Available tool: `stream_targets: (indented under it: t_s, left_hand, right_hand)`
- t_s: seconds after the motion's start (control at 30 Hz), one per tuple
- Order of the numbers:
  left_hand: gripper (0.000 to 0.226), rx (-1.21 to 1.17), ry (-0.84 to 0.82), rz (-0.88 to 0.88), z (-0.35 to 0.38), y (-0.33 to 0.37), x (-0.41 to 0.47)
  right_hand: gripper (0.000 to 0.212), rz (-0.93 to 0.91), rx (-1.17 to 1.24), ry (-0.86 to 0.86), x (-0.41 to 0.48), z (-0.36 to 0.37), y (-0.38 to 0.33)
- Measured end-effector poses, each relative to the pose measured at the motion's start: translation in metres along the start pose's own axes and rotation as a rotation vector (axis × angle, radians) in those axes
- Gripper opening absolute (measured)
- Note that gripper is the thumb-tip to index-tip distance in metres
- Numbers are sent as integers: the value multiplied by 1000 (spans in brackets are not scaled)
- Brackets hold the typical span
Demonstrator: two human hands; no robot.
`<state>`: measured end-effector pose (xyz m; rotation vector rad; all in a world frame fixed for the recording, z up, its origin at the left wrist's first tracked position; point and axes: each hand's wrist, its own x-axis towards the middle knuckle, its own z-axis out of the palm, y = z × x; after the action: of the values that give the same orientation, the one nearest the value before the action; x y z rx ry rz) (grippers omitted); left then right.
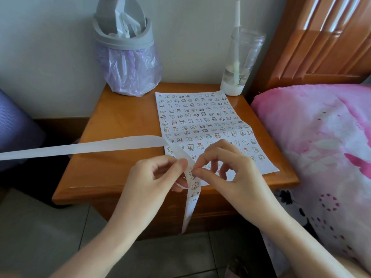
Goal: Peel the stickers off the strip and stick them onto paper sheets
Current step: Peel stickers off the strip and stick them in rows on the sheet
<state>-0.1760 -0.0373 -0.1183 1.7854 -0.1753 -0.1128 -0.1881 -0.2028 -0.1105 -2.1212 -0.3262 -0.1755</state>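
Fully curled, left hand (154, 176) pinches strip (90, 146).

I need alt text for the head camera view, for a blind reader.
The left hand grips a sticker strip while the right hand pinches a sticker on it, at a wooden bedside table. A paper sheet covered in stickers lies there, with a lined bin and a clear bottle behind.

Paper sheet (202, 121) on nightstand (120, 125); bin (128, 57) behind-left.
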Motion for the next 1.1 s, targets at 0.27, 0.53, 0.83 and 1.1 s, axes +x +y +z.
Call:
stream_targets:
  t_s: [0.27,0.53,0.83,1.1]
  left_hand:
    - [20,-2,51,-29,-2,-4,3]
    - [22,107,1,-7,-1,-9,4]
    - [23,161,-8,-1,-1,-12,5]
    - [21,173,-5,-3,-1,-13,6]
  right_hand:
    - [13,49,169,44,7,-30,-4]
    - [6,368,3,-24,13,-64,27]
    - [2,398,-75,-77,12,-58,37]
    - [2,379,-97,-80,12,-55,38]
